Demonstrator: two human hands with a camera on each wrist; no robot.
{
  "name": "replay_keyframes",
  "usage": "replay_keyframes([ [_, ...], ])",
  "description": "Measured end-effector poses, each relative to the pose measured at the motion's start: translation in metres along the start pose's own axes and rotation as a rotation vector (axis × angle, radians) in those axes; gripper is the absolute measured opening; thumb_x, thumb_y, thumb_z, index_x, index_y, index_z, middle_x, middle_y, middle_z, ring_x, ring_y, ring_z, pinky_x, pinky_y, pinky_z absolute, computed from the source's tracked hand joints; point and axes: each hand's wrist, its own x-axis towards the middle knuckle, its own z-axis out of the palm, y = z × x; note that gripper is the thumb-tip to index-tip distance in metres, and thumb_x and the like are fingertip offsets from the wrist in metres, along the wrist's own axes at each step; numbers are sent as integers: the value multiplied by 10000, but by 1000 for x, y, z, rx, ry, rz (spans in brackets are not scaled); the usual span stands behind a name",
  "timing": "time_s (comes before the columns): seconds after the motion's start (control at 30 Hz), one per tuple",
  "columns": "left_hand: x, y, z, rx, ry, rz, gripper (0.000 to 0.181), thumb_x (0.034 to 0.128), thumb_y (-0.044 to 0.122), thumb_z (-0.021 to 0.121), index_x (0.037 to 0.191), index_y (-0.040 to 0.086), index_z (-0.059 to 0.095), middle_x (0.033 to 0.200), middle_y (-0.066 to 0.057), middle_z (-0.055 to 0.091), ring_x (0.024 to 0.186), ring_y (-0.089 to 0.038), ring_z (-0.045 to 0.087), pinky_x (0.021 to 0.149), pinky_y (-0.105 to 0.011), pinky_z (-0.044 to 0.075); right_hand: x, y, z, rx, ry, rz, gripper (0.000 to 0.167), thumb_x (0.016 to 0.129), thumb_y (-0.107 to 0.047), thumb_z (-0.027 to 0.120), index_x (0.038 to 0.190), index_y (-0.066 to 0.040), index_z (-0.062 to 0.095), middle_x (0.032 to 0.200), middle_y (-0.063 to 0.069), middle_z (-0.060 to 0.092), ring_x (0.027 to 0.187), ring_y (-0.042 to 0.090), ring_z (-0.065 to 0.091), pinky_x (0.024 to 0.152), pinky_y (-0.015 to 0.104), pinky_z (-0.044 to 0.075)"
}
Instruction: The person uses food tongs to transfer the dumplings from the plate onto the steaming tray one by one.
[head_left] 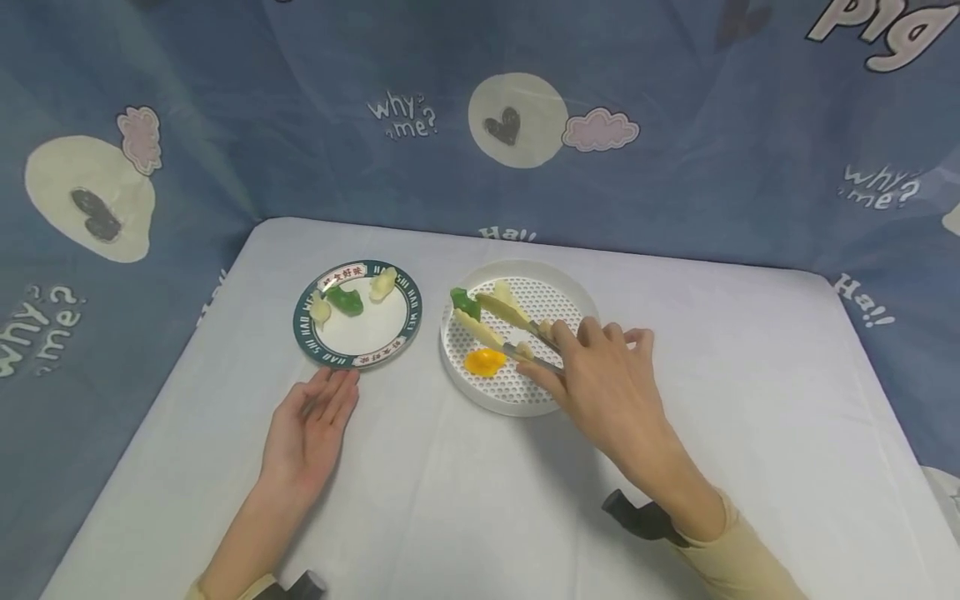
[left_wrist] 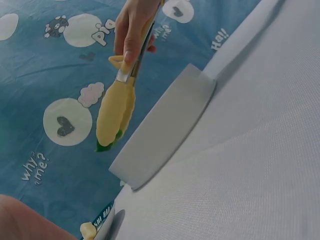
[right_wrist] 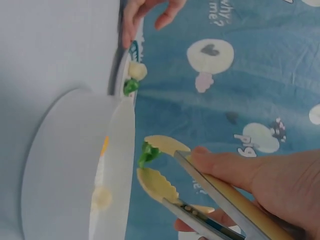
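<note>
My right hand (head_left: pixel 611 387) grips a pair of tongs (head_left: pixel 482 331) with yellow scalloped tips. Between those tips a piece of green pepper (right_wrist: pixel 148 154) is pinched, held above the round white perforated tray (head_left: pixel 467 392). Inside the tray lie an orange-yellow piece (head_left: pixel 485 362) and several pale pieces, partly covered by the tongs. To its left stands a green-rimmed plate (head_left: pixel 378 323) holding another green pepper piece (head_left: pixel 347 301) and two pale pieces (head_left: pixel 382 284). My left hand (head_left: pixel 307 437), palm up with fingers extended, touches the plate's near rim.
A white cloth (head_left: pixel 465 508) covers the table. Behind it hangs a blue printed curtain (head_left: pixel 337 167). The tray has a tall side wall (left_wrist: pixel 167 127), and a narrow gap of cloth separates it from the plate.
</note>
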Motion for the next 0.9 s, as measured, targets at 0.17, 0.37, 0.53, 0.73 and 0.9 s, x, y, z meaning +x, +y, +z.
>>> replay_keyframes([
  [0.17,-1,3,-1,-3,4,-7,665,1160,202,292,1745,216,-26,1834,-5,38,1682,-107,226,1369,-176,306,2,-4,3,10,-3,7,679,994,-690,622,1346,-119,723,876,123,631,867,391,616,853,585,460],
  [0.37,-2,5,-1,-28,5,-17,663,1160,190,292,1745,236,-16,1835,13,39,1678,-96,234,1371,-176,301,4,-8,3,28,-21,10,710,989,-706,614,1371,-116,711,897,120,642,866,374,608,850,566,450],
  [0.53,-1,3,-1,-27,5,-23,665,1163,197,293,1744,240,-27,1836,20,29,1682,-94,218,1373,-177,296,8,-14,6,44,-41,9,756,978,-736,603,1402,-117,699,887,109,642,872,372,635,878,583,470],
  [0.73,0,2,-1,-24,-6,-19,658,1164,210,291,1744,233,-18,1836,9,23,1681,-96,220,1373,-174,293,16,-25,12,25,-25,-17,772,958,-770,599,1373,-128,707,910,110,665,906,411,664,870,571,478],
  [0.9,0,2,1,-26,4,-14,652,1163,219,307,1745,236,14,1835,12,50,1674,-94,243,1368,-174,305,27,-39,17,-7,-28,-58,758,947,-772,616,1355,-138,699,921,111,655,923,395,658,870,574,485],
])
